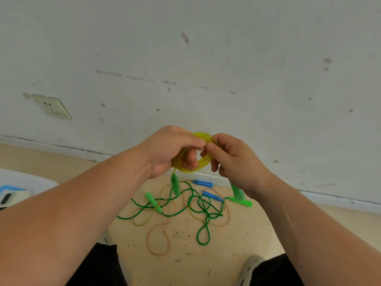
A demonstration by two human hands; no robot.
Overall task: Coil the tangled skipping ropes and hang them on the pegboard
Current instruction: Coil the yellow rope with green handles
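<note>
A yellow translucent skipping rope [204, 161] is wound into a small coil held up in front of the wall. My left hand [171, 151] grips the coil's left side. My right hand [233, 159] pinches its top right. The rope's two green handles hang below: one [175, 184] under my left hand, the other [236, 190] under my right palm. On the floor beneath lies a tangle: a green rope [203, 234] with green handles [153, 202], and a pale tan rope [158, 242] with blue handles [212, 196]. No pegboard is in view.
The white scuffed wall [206, 58] stands close ahead, with a socket [51, 107] at the left. A white and blue object [14, 193] sits at the left edge. My shoe [250, 267] and dark-clothed legs are at the bottom. Small debris litters the beige floor.
</note>
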